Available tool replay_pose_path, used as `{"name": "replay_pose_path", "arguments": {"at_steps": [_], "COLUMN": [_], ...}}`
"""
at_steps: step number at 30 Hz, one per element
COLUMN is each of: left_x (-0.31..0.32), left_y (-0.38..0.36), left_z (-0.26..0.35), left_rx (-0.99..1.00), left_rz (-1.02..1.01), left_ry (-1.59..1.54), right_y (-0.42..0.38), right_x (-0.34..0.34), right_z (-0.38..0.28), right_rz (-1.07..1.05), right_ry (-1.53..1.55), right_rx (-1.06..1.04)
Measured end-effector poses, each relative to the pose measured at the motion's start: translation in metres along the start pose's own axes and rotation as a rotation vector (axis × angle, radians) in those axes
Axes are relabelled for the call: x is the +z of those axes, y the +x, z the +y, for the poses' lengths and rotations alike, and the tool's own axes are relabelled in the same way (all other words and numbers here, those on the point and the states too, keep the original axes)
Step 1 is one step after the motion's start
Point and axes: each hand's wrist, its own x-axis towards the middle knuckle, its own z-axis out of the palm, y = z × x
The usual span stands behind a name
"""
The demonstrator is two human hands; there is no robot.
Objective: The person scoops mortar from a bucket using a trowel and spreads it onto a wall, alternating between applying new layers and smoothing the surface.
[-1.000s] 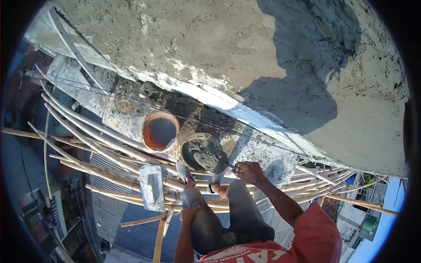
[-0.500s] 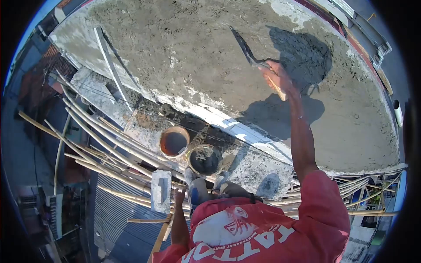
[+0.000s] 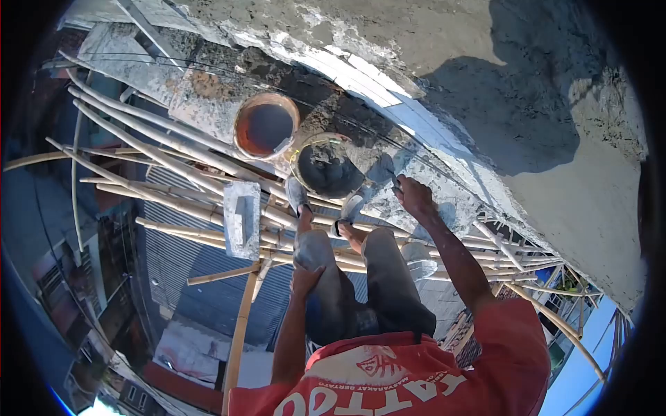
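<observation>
My right hand [image 3: 415,197] grips the handle of a trowel [image 3: 381,170], its blade by the right rim of a bucket of grey mortar [image 3: 322,188]. My left hand [image 3: 306,281] holds no tool; it rests against my left knee with the fingers laid on the trouser leg. Beside the mortar bucket stands an orange-brown bucket [image 3: 242,132] with greyish liquid in it. A pale plastering float [image 3: 241,220], handle upward, lies on the bamboo poles left of my feet.
Bamboo scaffold poles [image 3: 166,197] run under and beside my feet, with a corrugated roof [image 3: 184,295] far below. The mortar-coated wall [image 3: 555,208] rises at the upper right. A straight bar [image 3: 147,28] leans at the upper left.
My view has tilted down toward the buckets and feet. My right hand has brought the trowel from the wall down to the mortar bucket. My left hand now rests on my knee.
</observation>
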Motion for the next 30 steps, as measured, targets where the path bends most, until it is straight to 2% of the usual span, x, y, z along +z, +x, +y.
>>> {"name": "replay_pose_path", "arguments": {"at_steps": [1, 3, 5, 6, 7, 9, 10, 11, 13, 14, 17, 19, 20, 21, 25, 29, 30], "left_x": [0.006, 0.016, 0.02, 0.02, 0.021, 0.026, 0.025, 0.024, 0.025, 0.026, 0.016, 0.018, 0.017, 0.017, 0.017, 0.026, 0.029], "left_y": [0.0, 0.01, 0.005, 0.01, 0.02, 0.014, 0.011, 0.012, 0.015, 0.013, 0.012, 0.017, 0.015, 0.013, 0.014, 0.027, 0.032], "left_z": [0.006, 0.014, 0.014, 0.013, 0.011, 0.005, 0.005, 0.008, 0.015, 0.011, 0.01, 0.017, 0.016, 0.016, 0.021, 0.02, 0.021], "left_rx": [-0.027, -0.264, -0.298, -0.297, -0.318, -0.26, -0.268, -0.275, -0.277, -0.281, -0.274, -0.275, -0.273, -0.253, -0.271, -0.293, -0.321], "left_rz": [-0.017, 0.053, 0.103, 0.179, 0.184, 0.256, 0.243, 0.241, 0.247, 0.222, 0.211, 0.189, 0.185, 0.176, 0.153, 0.123, 0.093], "left_ry": [0.012, 0.149, 0.161, 0.144, 0.158, 0.161, 0.162, 0.154, 0.124, 0.138, 0.14, 0.116, 0.098, 0.079, 0.088, 0.082, 0.093], "right_y": [0.024, 0.074, 0.123, 0.144, 0.165, 0.163, 0.162, 0.162, 0.157, 0.146, 0.118, 0.103, 0.096, 0.087, 0.032, -0.028, -0.035], "right_x": [0.062, 0.203, 0.272, 0.327, 0.363, 0.408, 0.344, 0.327, 0.3, 0.295, 0.256, 0.245, 0.223, 0.188, 0.089, -0.057, -0.082], "right_z": [0.004, 0.023, 0.013, 0.023, 0.019, 0.015, -0.006, -0.004, 0.01, 0.025, 0.041, 0.052, 0.044, 0.032, -0.002, -0.068, -0.076], "right_rz": [-0.094, -0.012, 0.036, 0.201, 0.189, 0.049, -0.132, -0.126, -0.333, -0.236, -0.247, -0.095, -0.082, -0.12, 0.052, -0.16, -0.144], "right_ry": [-0.062, -0.393, -0.586, -0.86, -0.839, -0.1, -0.231, -0.243, -0.065, 0.054, 0.146, 0.132, 0.106, 0.106, 0.184, 0.146, 0.119], "right_rx": [0.012, -0.131, -0.011, -0.043, -0.051, -0.037, -0.069, -0.076, -0.019, -0.063, 0.046, -0.011, 0.056, 0.062, 0.007, -0.088, -0.1]}}
